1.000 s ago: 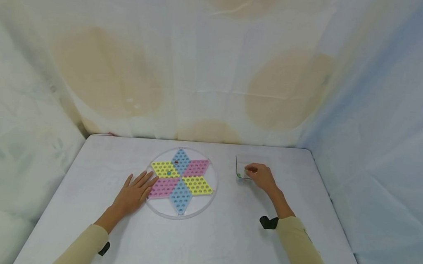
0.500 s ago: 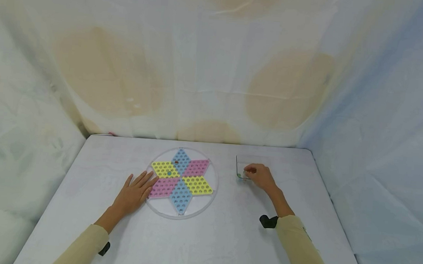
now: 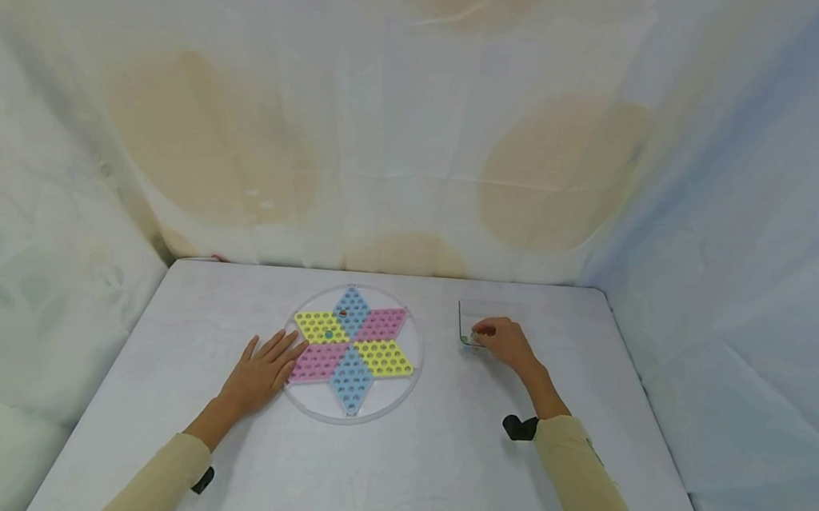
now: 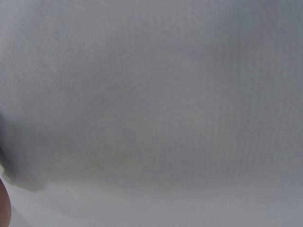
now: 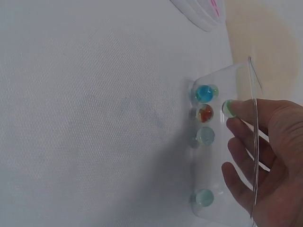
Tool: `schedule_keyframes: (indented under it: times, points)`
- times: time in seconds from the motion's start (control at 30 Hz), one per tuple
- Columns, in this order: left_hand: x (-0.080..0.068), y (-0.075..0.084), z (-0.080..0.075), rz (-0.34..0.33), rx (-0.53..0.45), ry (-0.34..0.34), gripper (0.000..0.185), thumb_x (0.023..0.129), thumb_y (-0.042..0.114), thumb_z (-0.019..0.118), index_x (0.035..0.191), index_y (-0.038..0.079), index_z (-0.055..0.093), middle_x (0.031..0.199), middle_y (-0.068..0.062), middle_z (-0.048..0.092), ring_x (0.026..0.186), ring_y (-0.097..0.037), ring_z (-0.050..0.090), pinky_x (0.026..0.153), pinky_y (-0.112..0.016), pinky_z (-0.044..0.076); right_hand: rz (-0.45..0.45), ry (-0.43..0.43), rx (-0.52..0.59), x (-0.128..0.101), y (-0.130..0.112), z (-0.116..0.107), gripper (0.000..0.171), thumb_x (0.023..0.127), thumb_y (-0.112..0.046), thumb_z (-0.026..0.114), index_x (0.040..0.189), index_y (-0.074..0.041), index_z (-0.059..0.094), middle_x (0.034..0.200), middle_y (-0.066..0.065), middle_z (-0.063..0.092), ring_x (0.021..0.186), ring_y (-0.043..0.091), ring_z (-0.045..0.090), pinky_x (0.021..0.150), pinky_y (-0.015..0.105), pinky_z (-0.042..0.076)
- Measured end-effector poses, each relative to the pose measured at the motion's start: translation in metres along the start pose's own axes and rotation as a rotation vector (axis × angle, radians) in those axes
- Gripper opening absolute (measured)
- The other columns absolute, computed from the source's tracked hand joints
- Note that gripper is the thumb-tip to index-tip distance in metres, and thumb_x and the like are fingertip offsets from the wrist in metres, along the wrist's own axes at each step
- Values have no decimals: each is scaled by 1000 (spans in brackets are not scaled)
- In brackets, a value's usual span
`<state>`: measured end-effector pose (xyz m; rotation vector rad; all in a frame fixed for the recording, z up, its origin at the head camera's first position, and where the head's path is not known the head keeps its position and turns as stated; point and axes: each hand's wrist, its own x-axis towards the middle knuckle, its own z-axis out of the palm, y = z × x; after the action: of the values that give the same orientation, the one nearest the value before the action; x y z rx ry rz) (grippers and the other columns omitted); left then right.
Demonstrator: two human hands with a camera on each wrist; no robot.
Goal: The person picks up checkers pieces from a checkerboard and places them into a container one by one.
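Note:
My left hand (image 3: 256, 372) lies with straight fingers on the left edge of a round Chinese checkers board (image 3: 394, 395), which has a pink, yellow and blue star. On the star sit a dark reddish marble (image 3: 343, 313) and a teal marble (image 3: 329, 334). Inside a clear plastic box (image 3: 459, 319), to the right of the board, my right hand (image 3: 505, 341) pinches a green-and-white marble (image 5: 228, 109) between thumb and index finger. Around it in the box are a blue marble (image 5: 204, 93), an orange-and-white marble (image 5: 205, 113) and pale clear marbles (image 5: 205, 135).
Both things stand on a white-covered table (image 3: 392, 479). Pale hanging sheets (image 3: 405, 127) enclose it at the back and sides. A black wrist strap piece (image 3: 519, 429) juts from my right sleeve. The left wrist view is a grey blur with a sliver of skin.
My right fingers have shifted very slightly within the box. My left hand stays on the board's edge, and the marbles on the board keep their places.

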<state>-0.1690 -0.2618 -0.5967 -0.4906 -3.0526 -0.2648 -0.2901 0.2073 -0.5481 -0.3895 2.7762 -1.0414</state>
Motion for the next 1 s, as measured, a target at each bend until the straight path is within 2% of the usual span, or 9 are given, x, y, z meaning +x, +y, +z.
schedule_keyframes:
  times: [0.47,0.73,1.0]
  points:
    - [0,-3,4,-6,-12,2,52,107,35,41,156,19,38,162,-7,28,150,-31,16,118,-60,5,12,-6,9,0,0,1,18,93,-8,69,107,1,74,101,11,72,95,27,64,77,39,56]
    - [0,-2,3,-2,-13,6,52,107,35,41,156,18,38,162,-8,28,150,-31,17,117,-60,6,-13,2,11,-1,0,0,18,93,-9,68,106,2,74,100,12,72,93,28,65,74,39,56]
    - [1,-3,3,7,-14,28,51,107,35,42,155,19,40,161,-9,30,150,-31,19,117,-60,7,-42,18,20,-1,-2,0,20,94,-9,67,109,3,73,103,13,72,97,29,65,80,43,55]
